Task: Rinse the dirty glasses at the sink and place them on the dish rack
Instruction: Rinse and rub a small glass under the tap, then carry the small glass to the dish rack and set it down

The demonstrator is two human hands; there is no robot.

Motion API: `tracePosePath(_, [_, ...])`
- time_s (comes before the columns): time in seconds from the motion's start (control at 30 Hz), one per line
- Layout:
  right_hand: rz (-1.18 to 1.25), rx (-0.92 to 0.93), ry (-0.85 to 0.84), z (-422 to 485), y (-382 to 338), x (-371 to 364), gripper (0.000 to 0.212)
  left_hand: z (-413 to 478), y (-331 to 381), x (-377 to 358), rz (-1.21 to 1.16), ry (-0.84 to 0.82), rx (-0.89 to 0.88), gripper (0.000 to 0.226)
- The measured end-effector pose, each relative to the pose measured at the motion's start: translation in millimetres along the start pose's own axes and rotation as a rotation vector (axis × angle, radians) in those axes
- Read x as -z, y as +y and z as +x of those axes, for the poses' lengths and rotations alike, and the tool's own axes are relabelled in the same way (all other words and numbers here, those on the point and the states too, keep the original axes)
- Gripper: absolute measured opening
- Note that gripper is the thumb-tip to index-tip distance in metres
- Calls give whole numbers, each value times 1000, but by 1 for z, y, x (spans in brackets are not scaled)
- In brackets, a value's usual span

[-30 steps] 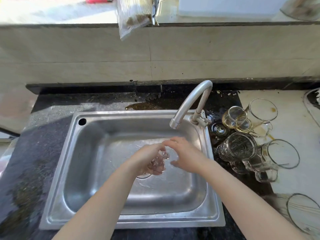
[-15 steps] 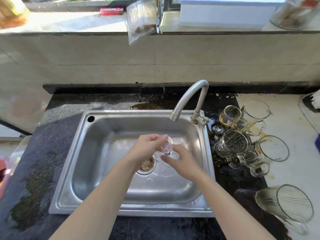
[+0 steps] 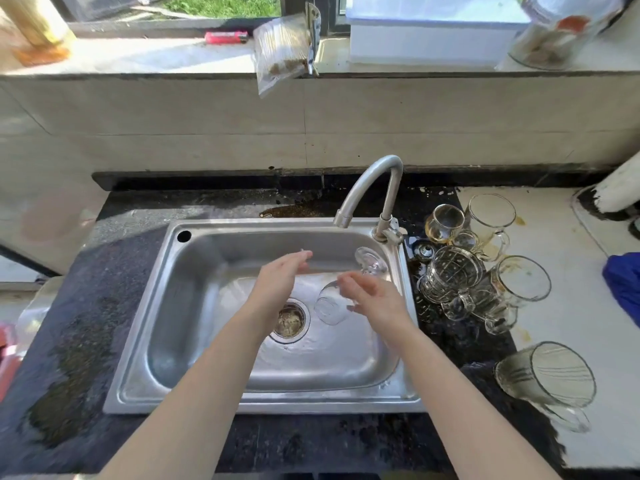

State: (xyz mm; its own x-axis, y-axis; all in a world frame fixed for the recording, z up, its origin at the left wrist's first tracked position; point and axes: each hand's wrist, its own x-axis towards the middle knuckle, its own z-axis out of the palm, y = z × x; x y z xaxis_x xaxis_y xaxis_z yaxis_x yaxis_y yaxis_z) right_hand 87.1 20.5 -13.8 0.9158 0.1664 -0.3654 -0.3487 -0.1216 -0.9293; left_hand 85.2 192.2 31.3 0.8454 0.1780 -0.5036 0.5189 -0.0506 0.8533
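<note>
A dark stone counter (image 3: 86,341) carries a steel sink (image 3: 145,341) below a window sill. Over the basin, the right hand (image 3: 377,299) grips a stemmed glass (image 3: 332,304) lying tilted, bowl near the drain (image 3: 289,320). The left hand (image 3: 280,282) is open, fingers extended, apart from the glass. Dirty glasses (image 3: 485,271) cluster at the sink's right edge.
</note>
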Motion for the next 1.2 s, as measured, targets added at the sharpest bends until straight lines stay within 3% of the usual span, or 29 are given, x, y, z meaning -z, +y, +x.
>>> tracePosePath(0.07, [62, -46, 20, -4, 5, 4, 26, 2, -10, -1, 1, 12, 49, 18])
tracePosePath(0.13, [-161, -28, 71, -1, 12, 6, 28, 5, -24, -3, 215, 68, -6, 24])
tracePosePath(0.2, [-208, -77, 45, 2, 15, 4, 28, 7, -37, -6, 427, 111, -102, 31])
tracePosePath(0.33, [-261, -68, 172, -4, 19, -1, 10, 1, -45, -7, 523, 126, -153, 36])
tracePosePath(0.43, [-268, -70, 308, -39, 22, -3, 20, -17, -55, -11, 658, 35, -217, 37])
tracePosePath(0.53, [-142, -69, 374, -79, 14, 13, 11, -32, -51, -29, 723, -52, -301, 38])
tracePosePath(0.67, [-128, -45, 529, -141, 12, 47, 25, -62, -38, -76, 801, -162, -488, 36])
tracePosePath(0.9, [-149, -65, 832, -269, 34, 124, 28, -145, -46, -194, 866, -442, -738, 35])
tracePosePath(1.2, [-93, -160, 1198, -508, 124, 217, 13, -330, -130, -373, 985, -852, -1030, 35])
